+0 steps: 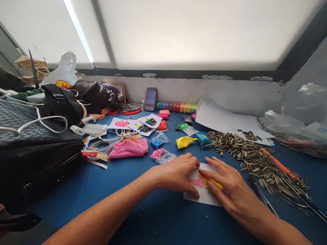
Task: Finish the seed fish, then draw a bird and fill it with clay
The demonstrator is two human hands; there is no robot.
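Note:
A small white card (204, 201) lies on the blue table under both hands. A flat pink clay patch (196, 182) covers part of it, with a strip of yellow clay (216, 184) along its right side. My left hand (180, 173) rests at the card's left side, thumb and fingers apart, holding nothing. My right hand (227, 185) has its fingers stretched out over the card; forefinger and thumb touch the yellow clay, partly hiding it. Beyond the hands are a bag of pink clay (163, 156), an opened yellow clay packet (186, 142) and a teal clay packet (203, 139).
Sunflower seeds (265, 166) spread across the right, with an orange stick (278, 164) and a pen (263, 197). White paper sheets (217, 117) lie behind. Decorated cards (122, 123), a pink cloth (129, 148) and a black bag (38, 149) occupy the left.

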